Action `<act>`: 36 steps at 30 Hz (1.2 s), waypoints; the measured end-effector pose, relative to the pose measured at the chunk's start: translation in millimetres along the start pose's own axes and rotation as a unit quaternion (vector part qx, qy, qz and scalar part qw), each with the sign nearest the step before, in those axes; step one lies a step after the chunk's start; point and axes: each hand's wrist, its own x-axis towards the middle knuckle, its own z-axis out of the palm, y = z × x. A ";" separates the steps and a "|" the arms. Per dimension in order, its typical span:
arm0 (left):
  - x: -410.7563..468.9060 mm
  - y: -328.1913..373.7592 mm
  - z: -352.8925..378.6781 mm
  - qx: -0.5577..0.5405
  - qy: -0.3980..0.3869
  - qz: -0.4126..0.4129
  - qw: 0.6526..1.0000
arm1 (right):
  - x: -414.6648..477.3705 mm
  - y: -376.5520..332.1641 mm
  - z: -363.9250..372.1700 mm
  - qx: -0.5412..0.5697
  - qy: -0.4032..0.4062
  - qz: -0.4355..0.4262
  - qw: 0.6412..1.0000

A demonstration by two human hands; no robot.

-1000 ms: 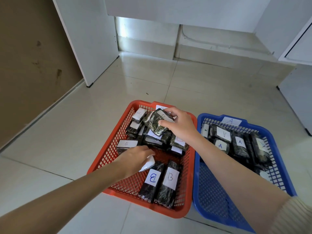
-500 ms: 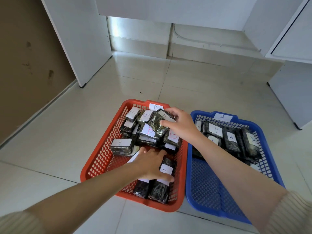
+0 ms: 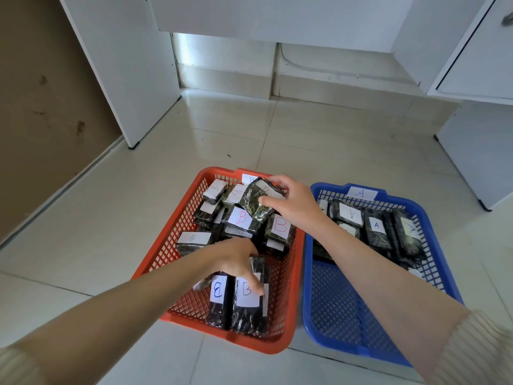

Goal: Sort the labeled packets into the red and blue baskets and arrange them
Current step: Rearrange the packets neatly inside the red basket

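The red basket (image 3: 280,307) holds a loose pile of dark packets with white B labels at its far end. Two B packets (image 3: 218,300) lie side by side at its near end. My left hand (image 3: 236,261) rests over them, fingers closed on a third packet (image 3: 259,266) standing on edge at their right. My right hand (image 3: 295,204) grips a dark B packet (image 3: 254,202) on top of the pile. To the right, the blue basket (image 3: 341,309) carries several A packets (image 3: 376,232) in its far half.
Both baskets sit side by side on a glossy tiled floor. White cabinet panels (image 3: 125,65) stand at the back left and right, and a brown wall (image 3: 41,107) runs along the left. Paper tags marked B and A sit on the baskets' far rims.
My left hand carried a packet from the basket's left side to the near end and set it beside the two B packets. My right hand stayed on the pile's top packet.
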 end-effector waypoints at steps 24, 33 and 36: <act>-10.5 -17.6 14.3 -0.168 0.205 0.000 0.964 | -4.5 -11.4 -0.3 -0.003 -0.011 -0.009 1.000; -4.7 -31.6 37.6 0.154 0.167 0.023 0.974 | -3.0 -11.1 1.1 -0.001 -0.007 -0.011 1.000; -5.1 -32.1 38.9 0.288 0.198 0.050 0.936 | -1.9 -10.4 3.1 -0.003 -0.012 -0.014 1.000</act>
